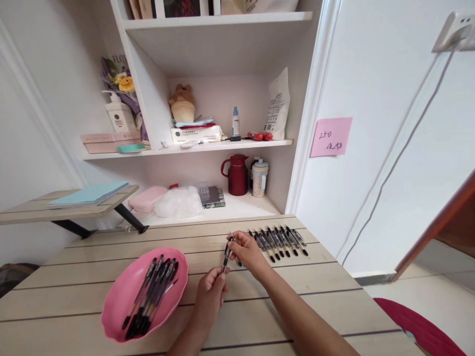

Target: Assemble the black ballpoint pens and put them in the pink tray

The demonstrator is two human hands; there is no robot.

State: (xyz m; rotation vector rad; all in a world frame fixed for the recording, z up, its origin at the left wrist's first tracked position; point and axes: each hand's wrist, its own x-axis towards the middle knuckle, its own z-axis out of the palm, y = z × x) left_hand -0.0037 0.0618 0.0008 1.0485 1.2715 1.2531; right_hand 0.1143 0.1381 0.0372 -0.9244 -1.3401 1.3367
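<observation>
Pinching the far end of one black pen [227,254] with the thumb and fingers of the right hand [248,252], and gripping the near end with the curled fingers of the left hand [211,294]. Holding the pen up between both hands, above the middle of the counter [326,291]. Pointing it the long way from the near side toward the far edge, leaning a little to the right at the far end. Reaching farther out with the right hand than with the left hand, and leaving the middle of the pen showing. Not being able to tell about a cap or loose parts at the hidden ends. Spotting a small dark tip [239,263] just under the right hand, with the rest being hidden. Seeing a pink bowl [118,287] to the left, nearer to the left hand, toward the near left side of the counter. Finding a bunch of pens [154,296] inside, lying close together, with a thin white stick [171,286] along the right side. Seeing a row of pens [276,242] to the right, nearer to the right hand, close to the far right corner of the counter, lying side by side with black ends toward the near side. Seeing a red jug [238,175] and a speckled cup [260,180] standing past the far edge, without a look inside.
</observation>
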